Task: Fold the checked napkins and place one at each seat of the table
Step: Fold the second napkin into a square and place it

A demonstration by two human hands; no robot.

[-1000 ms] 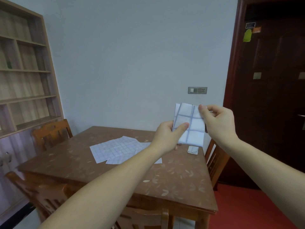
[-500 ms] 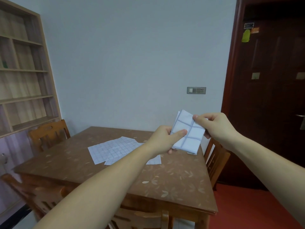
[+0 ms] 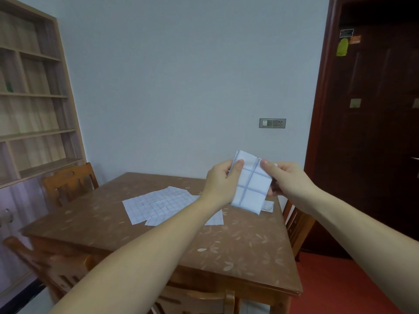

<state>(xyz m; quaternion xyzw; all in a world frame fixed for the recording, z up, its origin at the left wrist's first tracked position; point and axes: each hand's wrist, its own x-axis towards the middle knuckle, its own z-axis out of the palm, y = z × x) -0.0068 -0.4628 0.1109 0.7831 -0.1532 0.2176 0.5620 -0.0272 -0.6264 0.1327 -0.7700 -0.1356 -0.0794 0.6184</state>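
A folded checked napkin point(image 3: 250, 184) is held in the air above the far right part of the counter point(image 3: 238, 245), clear of its surface. The napkin is gripped by both hands. The left hand point(image 3: 221, 182) is curled round its left edge, with the thumb pressed on the front face near the top. The right hand point(image 3: 288, 177) pinches the upper right edge, thumb on the front and fingers behind. The napkin is tilted, with its lower corner pointing down and to the right.

Just behind that corner, a small white folded piece point(image 3: 268, 206) lies on the counter near the far right edge and is partly hidden. Several unfolded napkins point(image 3: 158, 205) are spread flat and overlapped at the centre of the counter, partly covered by the left forearm.

Wooden chairs are set at the far left point(image 3: 68, 180), the right point(image 3: 297, 223) and the near side point(image 3: 192, 300). A bookshelf point(image 3: 34, 98) is located on the left and a dark door point(image 3: 374, 132) on the right.
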